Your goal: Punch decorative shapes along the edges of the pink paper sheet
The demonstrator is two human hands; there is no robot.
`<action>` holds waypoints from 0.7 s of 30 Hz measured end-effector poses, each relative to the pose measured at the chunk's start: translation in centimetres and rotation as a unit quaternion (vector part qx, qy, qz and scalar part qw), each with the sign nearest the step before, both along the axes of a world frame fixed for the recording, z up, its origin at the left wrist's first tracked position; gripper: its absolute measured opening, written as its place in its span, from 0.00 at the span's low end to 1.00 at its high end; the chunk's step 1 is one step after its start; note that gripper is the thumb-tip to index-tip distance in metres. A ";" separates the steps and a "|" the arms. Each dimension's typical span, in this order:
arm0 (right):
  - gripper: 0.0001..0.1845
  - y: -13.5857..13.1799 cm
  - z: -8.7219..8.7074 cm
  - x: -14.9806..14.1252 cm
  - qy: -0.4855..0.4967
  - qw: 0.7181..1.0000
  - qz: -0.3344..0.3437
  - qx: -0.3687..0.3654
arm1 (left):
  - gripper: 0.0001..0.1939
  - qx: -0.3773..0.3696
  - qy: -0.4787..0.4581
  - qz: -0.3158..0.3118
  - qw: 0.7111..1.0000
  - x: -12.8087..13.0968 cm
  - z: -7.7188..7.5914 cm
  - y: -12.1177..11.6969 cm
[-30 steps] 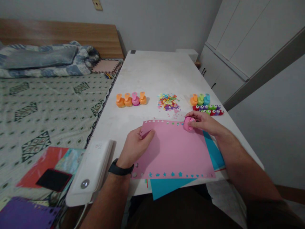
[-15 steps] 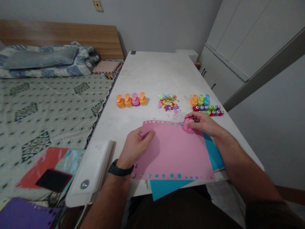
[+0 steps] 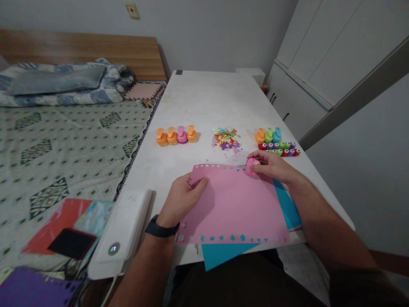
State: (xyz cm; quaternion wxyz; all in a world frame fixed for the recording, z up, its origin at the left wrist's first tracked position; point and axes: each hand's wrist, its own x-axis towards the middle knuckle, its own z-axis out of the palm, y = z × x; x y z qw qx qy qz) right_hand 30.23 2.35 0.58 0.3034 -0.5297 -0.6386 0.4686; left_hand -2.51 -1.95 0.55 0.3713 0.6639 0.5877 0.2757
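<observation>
A sheet of pink paper [image 3: 236,204] lies in front of me, with shaped holes along its far and near edges. My left hand [image 3: 185,194] grips its left edge, thumb on top and fingers beneath. At the far edge, right of centre, a pink craft punch [image 3: 253,166] sits on the paper. My right hand [image 3: 271,165] is closed around this punch, its thumb on the near side and fingers behind. Under the pink sheet, blue paper [image 3: 287,207] sticks out at the right and near sides.
Beyond the sheet lies a pile of colourful paper cutouts [image 3: 226,138]. Orange and pink punches [image 3: 172,136] stand left of it; more punches [image 3: 268,135] and small eyed ones [image 3: 283,149] stand right. A white device [image 3: 123,226] rests at the table's left edge, near a phone [image 3: 72,243].
The pink sheet has shifted slightly to the right and towards me, with my left hand moving along. My right hand and the punch stay nearly in place.
</observation>
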 end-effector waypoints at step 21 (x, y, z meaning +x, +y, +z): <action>0.24 1.1 -1.0 0.3 0.166 0.959 -0.219 0.076 | 0.15 0.055 0.045 -0.033 0.997 0.3 0.4 -0.1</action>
